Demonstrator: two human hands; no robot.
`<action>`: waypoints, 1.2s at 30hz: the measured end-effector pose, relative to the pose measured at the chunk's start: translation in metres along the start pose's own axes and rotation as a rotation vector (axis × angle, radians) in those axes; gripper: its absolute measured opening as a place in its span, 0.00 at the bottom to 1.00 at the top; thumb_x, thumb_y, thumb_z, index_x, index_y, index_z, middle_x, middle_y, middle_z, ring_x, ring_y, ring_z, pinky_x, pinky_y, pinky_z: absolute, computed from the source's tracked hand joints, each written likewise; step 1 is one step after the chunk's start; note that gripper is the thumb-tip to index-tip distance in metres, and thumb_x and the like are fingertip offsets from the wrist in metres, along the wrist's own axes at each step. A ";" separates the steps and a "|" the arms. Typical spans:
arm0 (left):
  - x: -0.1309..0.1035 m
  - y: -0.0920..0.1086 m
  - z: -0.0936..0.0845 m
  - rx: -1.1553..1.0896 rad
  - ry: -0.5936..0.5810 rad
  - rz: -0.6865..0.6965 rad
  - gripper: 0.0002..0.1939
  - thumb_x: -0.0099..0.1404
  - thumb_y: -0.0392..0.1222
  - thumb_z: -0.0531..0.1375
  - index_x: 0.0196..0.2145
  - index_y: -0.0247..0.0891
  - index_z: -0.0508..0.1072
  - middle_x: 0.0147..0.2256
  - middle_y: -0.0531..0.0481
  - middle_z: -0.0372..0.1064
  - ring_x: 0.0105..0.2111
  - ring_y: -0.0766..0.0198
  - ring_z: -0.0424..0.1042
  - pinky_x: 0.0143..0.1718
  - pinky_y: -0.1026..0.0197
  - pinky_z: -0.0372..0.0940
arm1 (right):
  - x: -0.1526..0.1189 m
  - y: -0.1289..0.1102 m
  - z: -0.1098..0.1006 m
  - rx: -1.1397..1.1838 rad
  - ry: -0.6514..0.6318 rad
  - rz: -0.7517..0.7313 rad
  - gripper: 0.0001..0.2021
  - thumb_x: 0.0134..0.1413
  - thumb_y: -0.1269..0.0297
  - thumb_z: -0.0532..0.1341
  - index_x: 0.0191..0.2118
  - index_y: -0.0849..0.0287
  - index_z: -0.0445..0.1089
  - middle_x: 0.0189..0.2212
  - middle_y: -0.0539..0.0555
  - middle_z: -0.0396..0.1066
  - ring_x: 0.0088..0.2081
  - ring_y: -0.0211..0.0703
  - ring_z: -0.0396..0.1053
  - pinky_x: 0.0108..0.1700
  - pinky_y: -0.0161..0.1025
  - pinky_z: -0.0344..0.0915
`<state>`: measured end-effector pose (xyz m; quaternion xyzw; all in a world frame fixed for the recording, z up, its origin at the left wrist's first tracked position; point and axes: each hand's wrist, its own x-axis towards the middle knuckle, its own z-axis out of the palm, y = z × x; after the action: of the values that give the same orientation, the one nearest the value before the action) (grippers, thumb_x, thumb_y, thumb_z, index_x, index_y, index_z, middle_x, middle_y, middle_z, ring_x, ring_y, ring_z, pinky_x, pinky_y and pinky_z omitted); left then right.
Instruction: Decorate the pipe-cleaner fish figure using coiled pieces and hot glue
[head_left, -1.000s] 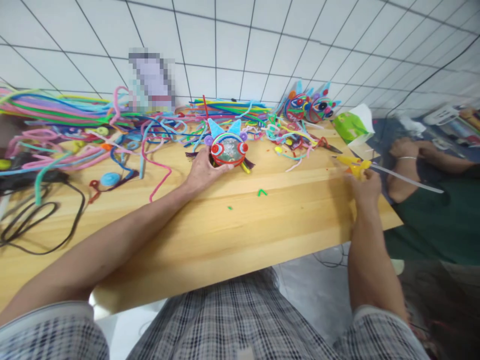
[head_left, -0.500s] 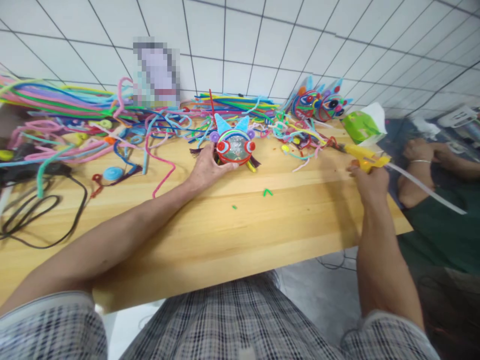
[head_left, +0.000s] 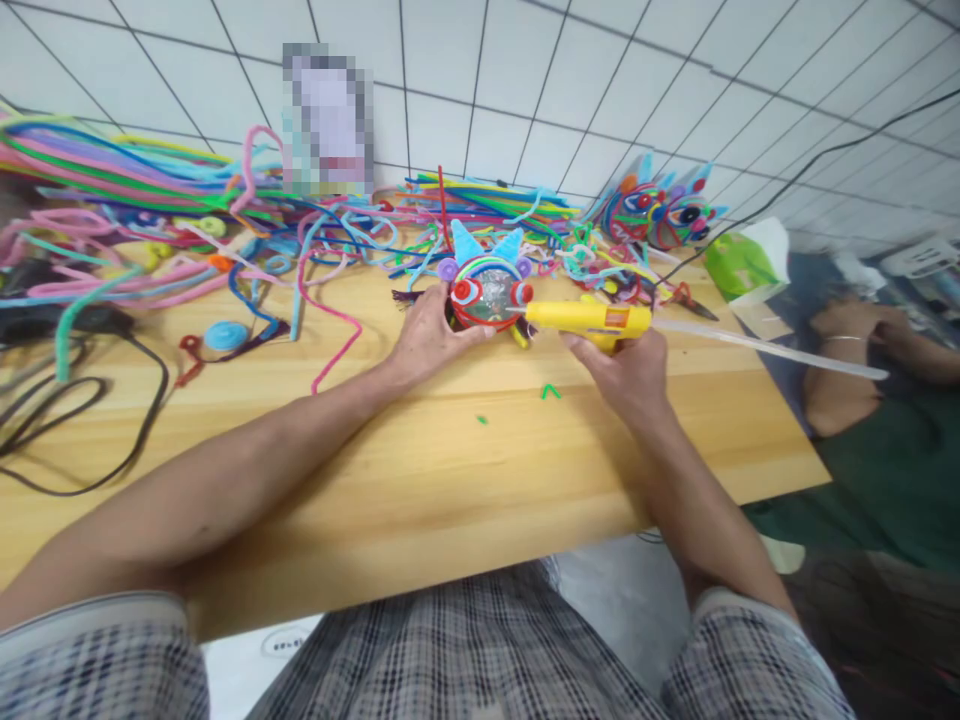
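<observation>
My left hand (head_left: 435, 340) is closed around the left and lower edge of a pipe-cleaner mask (head_left: 491, 288) that rests on the table. The mask has light-blue pointed ears, purple round pieces, red-and-white eyes and a grey, shiny middle. In my right hand (head_left: 626, 370) is a yellow glue gun (head_left: 589, 318), a long clear glue stick (head_left: 772, 348) jutting from its rear. Its nozzle points left and meets the mask's right side, just below the right eye; whether it touches cannot be made out. A bent green pipe-cleaner piece (head_left: 551, 392) lies in front.
Pipe cleaners in many colours (head_left: 135, 165) heap along the wall. Two finished-looking masks (head_left: 660, 210) lean at the back right, near a green tissue pack (head_left: 739, 262). Scissors (head_left: 694, 302) lie close by. A black cable (head_left: 154, 400) coils at left. Another person's arm (head_left: 840, 350) is at right.
My right hand has brought the glue gun leftward from the table's right side up to the mask. My left hand keeps its hold on the mask. The view has shifted slightly.
</observation>
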<state>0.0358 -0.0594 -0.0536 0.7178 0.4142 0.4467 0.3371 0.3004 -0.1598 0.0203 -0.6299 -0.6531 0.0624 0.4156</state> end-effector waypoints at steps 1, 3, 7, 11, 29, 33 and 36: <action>0.000 0.001 0.000 0.026 0.006 0.000 0.33 0.57 0.62 0.77 0.49 0.42 0.71 0.50 0.39 0.77 0.52 0.39 0.76 0.58 0.33 0.71 | -0.001 0.000 0.005 -0.003 0.014 -0.017 0.13 0.54 0.52 0.71 0.39 0.56 0.78 0.31 0.53 0.80 0.30 0.48 0.76 0.35 0.47 0.76; -0.001 0.001 -0.001 0.064 0.015 0.000 0.32 0.57 0.63 0.77 0.48 0.43 0.71 0.49 0.40 0.77 0.51 0.40 0.76 0.56 0.34 0.71 | -0.005 0.001 0.014 -0.007 0.031 -0.043 0.12 0.52 0.54 0.70 0.40 0.55 0.77 0.31 0.52 0.80 0.29 0.48 0.75 0.34 0.46 0.76; -0.001 -0.001 0.001 0.060 0.030 -0.001 0.33 0.55 0.65 0.77 0.47 0.44 0.71 0.45 0.42 0.75 0.52 0.39 0.76 0.57 0.34 0.70 | -0.013 0.002 0.026 0.001 0.070 -0.088 0.09 0.53 0.57 0.66 0.40 0.52 0.74 0.32 0.52 0.79 0.31 0.48 0.77 0.35 0.44 0.76; -0.001 -0.002 0.001 0.058 0.035 0.011 0.34 0.56 0.69 0.76 0.46 0.44 0.70 0.45 0.42 0.75 0.51 0.40 0.76 0.57 0.33 0.71 | -0.015 0.005 0.032 -0.053 0.103 -0.068 0.09 0.54 0.58 0.65 0.41 0.51 0.71 0.28 0.49 0.76 0.27 0.45 0.73 0.33 0.43 0.72; -0.002 0.004 0.000 0.112 0.010 0.005 0.32 0.58 0.63 0.76 0.48 0.42 0.70 0.50 0.40 0.75 0.51 0.41 0.76 0.57 0.37 0.70 | -0.017 0.012 0.037 -0.132 0.094 -0.115 0.11 0.57 0.62 0.62 0.46 0.51 0.73 0.33 0.51 0.79 0.29 0.45 0.73 0.34 0.42 0.72; -0.002 0.007 0.001 0.142 0.014 -0.014 0.31 0.58 0.60 0.77 0.49 0.42 0.70 0.50 0.40 0.75 0.52 0.42 0.76 0.56 0.39 0.70 | -0.017 0.012 0.035 -0.143 0.052 -0.130 0.11 0.60 0.62 0.61 0.47 0.53 0.74 0.36 0.53 0.81 0.32 0.45 0.75 0.36 0.42 0.73; -0.002 0.007 0.001 0.141 0.016 -0.016 0.31 0.58 0.59 0.77 0.49 0.43 0.70 0.49 0.42 0.75 0.51 0.44 0.76 0.56 0.41 0.70 | -0.017 0.012 0.034 -0.134 0.028 -0.154 0.10 0.62 0.62 0.60 0.47 0.53 0.74 0.38 0.55 0.81 0.34 0.48 0.77 0.40 0.44 0.74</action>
<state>0.0387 -0.0643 -0.0489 0.7331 0.4528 0.4193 0.2859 0.2858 -0.1572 -0.0170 -0.6050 -0.6965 -0.0223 0.3850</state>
